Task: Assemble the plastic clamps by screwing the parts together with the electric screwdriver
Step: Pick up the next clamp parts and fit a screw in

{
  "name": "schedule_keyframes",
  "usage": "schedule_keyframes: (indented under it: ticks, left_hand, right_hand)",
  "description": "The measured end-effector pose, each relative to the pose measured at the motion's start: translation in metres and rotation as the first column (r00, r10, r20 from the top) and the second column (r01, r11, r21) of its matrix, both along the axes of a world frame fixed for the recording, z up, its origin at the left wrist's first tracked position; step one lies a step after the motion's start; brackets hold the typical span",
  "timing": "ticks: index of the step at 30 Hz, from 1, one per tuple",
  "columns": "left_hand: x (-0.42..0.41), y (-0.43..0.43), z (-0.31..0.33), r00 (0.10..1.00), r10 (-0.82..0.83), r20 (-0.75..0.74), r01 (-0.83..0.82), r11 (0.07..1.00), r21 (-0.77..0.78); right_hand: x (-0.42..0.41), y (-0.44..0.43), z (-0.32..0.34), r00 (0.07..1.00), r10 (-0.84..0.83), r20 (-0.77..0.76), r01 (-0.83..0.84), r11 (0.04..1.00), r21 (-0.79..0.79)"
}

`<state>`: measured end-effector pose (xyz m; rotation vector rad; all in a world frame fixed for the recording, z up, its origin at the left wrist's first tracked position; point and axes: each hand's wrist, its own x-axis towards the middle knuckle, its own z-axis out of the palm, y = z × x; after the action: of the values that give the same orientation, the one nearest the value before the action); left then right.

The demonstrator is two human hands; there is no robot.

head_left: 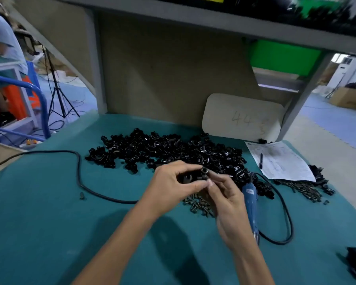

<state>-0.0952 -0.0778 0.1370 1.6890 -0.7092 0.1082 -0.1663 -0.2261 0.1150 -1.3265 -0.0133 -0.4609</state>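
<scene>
Left hand [174,179] and right hand [224,192] pinch black clamp parts [201,174] together above the bench [49,202]. The electric screwdriver [251,204] lies just right of the right hand, its long axis running toward the person; the right hand is nearer.

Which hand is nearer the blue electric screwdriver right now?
Right. The right hand sits directly beside the electric screwdriver, overlapping its left edge in view. The left hand is farther left, pinching black clamp parts with the right.
</scene>
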Motion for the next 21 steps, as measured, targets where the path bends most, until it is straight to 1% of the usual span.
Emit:
schedule_keyframes:
  ticks: [2, 4, 7, 10, 13, 16, 21]
  left_hand:
    - [-0.004, 0.005, 0.040, 0.996, -0.049, 0.080, 0.055, 0.995, -0.079]
    - [-0.009, 0.008, 0.074, 0.986, -0.098, 0.137, 0.118, 0.982, -0.149]
    - [-0.016, 0.011, 0.109, 0.965, -0.153, 0.213, 0.195, 0.962, -0.191]
    - [-0.022, 0.016, 0.126, 0.942, -0.154, 0.299, 0.209, 0.965, -0.161]
    - [-0.027, 0.023, 0.137, 0.924, -0.163, 0.346, 0.213, 0.971, -0.112]
    - [-0.030, 0.031, 0.146, 0.907, -0.169, 0.384, 0.202, 0.978, -0.047]
    - [-0.035, 0.039, 0.150, 0.883, -0.133, 0.449, 0.168, 0.985, -0.037]
  right_hand:
    - [-0.003, 0.006, 0.039, 0.991, 0.027, 0.132, -0.031, 0.999, 0.031]
    - [-0.007, 0.011, 0.072, 0.966, 0.042, 0.254, -0.050, 0.998, 0.026]
    - [-0.015, 0.014, 0.106, 0.929, 0.043, 0.368, -0.038, 0.999, -0.021]
    - [-0.024, 0.011, 0.122, 0.913, 0.066, 0.402, -0.033, 0.996, -0.088]
    - [-0.029, 0.006, 0.127, 0.903, 0.080, 0.422, -0.018, 0.989, -0.149]
    - [-0.030, 0.006, 0.129, 0.884, 0.098, 0.457, -0.027, 0.987, -0.160]
    - [-0.031, 0.014, 0.133, 0.865, 0.140, 0.483, -0.055, 0.981, -0.186]
